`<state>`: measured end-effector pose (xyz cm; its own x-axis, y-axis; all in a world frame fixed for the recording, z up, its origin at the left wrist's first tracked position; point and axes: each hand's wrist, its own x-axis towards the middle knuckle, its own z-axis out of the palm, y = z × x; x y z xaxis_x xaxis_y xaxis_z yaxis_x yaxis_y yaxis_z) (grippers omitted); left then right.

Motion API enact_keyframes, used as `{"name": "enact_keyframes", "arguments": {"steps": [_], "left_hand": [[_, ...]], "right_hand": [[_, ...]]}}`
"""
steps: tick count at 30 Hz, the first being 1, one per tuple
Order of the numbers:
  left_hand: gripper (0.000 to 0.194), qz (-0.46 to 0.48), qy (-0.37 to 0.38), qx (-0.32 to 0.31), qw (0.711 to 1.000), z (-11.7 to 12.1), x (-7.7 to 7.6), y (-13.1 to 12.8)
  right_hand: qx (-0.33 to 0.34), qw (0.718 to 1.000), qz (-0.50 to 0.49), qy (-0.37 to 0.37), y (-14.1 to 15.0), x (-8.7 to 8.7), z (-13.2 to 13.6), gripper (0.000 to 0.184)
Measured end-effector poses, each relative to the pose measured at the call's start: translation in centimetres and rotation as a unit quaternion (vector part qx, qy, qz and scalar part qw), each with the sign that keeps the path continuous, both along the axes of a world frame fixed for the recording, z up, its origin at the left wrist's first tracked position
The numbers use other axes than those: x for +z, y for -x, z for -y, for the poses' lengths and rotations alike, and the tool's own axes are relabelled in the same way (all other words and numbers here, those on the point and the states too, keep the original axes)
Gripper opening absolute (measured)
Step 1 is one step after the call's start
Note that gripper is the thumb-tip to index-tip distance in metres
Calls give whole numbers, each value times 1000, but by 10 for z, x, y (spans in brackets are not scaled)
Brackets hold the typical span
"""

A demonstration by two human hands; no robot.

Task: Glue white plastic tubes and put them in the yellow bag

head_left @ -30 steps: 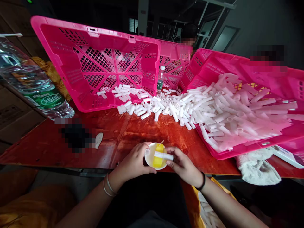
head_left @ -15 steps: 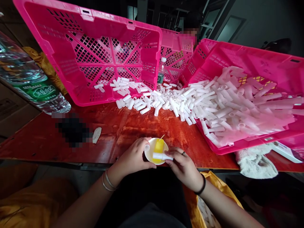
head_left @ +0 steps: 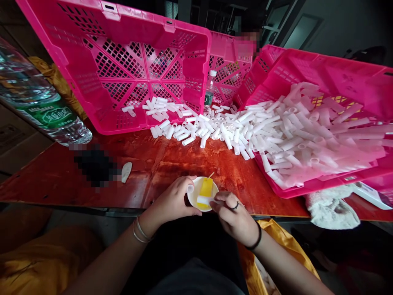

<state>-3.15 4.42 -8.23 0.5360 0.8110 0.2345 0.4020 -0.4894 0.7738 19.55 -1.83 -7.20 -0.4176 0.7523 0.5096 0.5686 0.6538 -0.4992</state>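
Close to the table's front edge, my left hand point(head_left: 175, 197) is wrapped round the side of a small white bowl point(head_left: 193, 198). A short white tube point(head_left: 190, 189) also sits in that hand, its open end facing up by the bowl's rim. Inside the bowl is something bright yellow point(head_left: 207, 186), with a thin stick point(head_left: 211, 175) jutting out at the back; whether the yellow is a solid piece or liquid, I cannot tell. My right hand point(head_left: 233, 214) pinches another white tube point(head_left: 203, 200), which lies level over the bowl. The fingers hide that tube's right end.
Many white tubes point(head_left: 227, 133) spill across the red table point(head_left: 147, 164) from a tipped pink crate point(head_left: 322, 188). Another pink crate point(head_left: 116, 129) stands on its side at left. Nearby are a large water bottle point(head_left: 58, 112), a small bottle point(head_left: 209, 92) and a cloth point(head_left: 333, 209).
My right fingers have curled further round the tube, and less of it shows. My left hand and the bowl have stayed in place.
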Motion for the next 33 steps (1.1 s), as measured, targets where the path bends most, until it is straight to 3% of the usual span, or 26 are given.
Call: {"name": "enact_keyframes", "arguments": {"steps": [4, 6, 11, 13, 16, 18, 20, 24, 27, 29, 30, 32, 33], "left_hand": [[69, 0, 10, 6, 1000, 1, 2, -1], [69, 0, 7, 6, 1000, 1, 2, -1], [68, -9, -21, -7, 1000, 0, 0, 0], [71, -18, -42, -7, 999, 1, 3, 3], [41, -29, -75, 41, 996, 6, 15, 6], [23, -49, -101, 56, 992, 9, 26, 8], [23, -82, -148, 34, 985, 11, 36, 8], [27, -173, -262, 9, 949, 13, 52, 7], [27, -241, -299, 14, 923, 16, 60, 6], [25, -235, -243, 13, 941, 21, 68, 2], [23, -209, -176, 1, 962, 25, 72, -1], [27, -130, 36, -77, 988, 37, 81, -10], [33, -90, 159, -141, 973, 44, 84, -16]], "right_hand": [[-51, 984, -107, 130, 4, -1, -1, 21], [-70, 981, -113, 139, 5, -1, 0, 19], [-6, 996, 32, -81, -2, -8, 0, 25], [18, 993, 34, -112, -4, -10, -3, 28], [-49, 993, -110, -14, 1, -6, -6, 24], [-91, 962, -239, 94, 8, 3, -6, 18], [-86, 924, -322, 186, 15, 16, -6, 13], [-65, 893, -335, 294, 19, 44, -6, 16], [-67, 917, -257, 299, 16, 59, -8, 13], [-71, 949, -181, 249, 13, 67, -8, 11], [-66, 967, -142, 202, 12, 70, -7, 14], [-32, 994, -80, 72, 11, 76, -2, 22], [-5, 998, -62, 9, 11, 79, 1, 26]]}}
